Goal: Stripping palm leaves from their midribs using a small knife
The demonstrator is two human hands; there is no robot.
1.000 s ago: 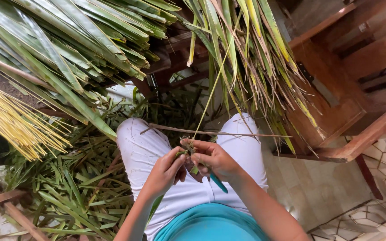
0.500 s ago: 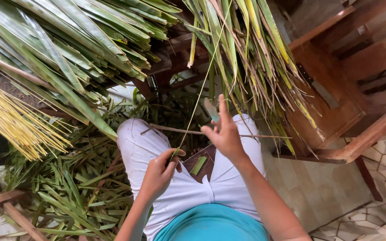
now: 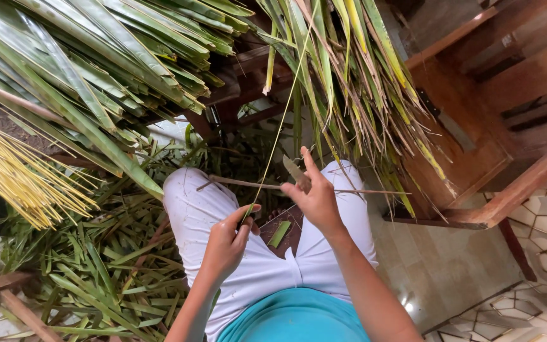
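My left hand (image 3: 228, 240) pinches the lower end of a thin yellow-green palm leaf midrib (image 3: 278, 136) that runs up and to the right into the hanging fronds. My right hand (image 3: 313, 195) is raised above my right knee and grips a small knife (image 3: 295, 170), its blade pointing up beside the midrib. A thin brown stick (image 3: 257, 185) lies across both knees of my white trousers (image 3: 201, 212). A short green leaf scrap (image 3: 280, 234) rests between my thighs.
Green palm fronds (image 3: 102, 57) lie stacked at upper left, and more hang at top centre (image 3: 349, 69). A bundle of stripped yellow midribs (image 3: 14, 171) lies at left. Cut leaf strips (image 3: 96, 266) cover the floor. A wooden chair frame (image 3: 495, 158) stands at right on tiled floor.
My right hand left the left hand, rose up along the midrib with the knife, then dropped slightly. The left hand kept its pinch on the midrib's lower end.
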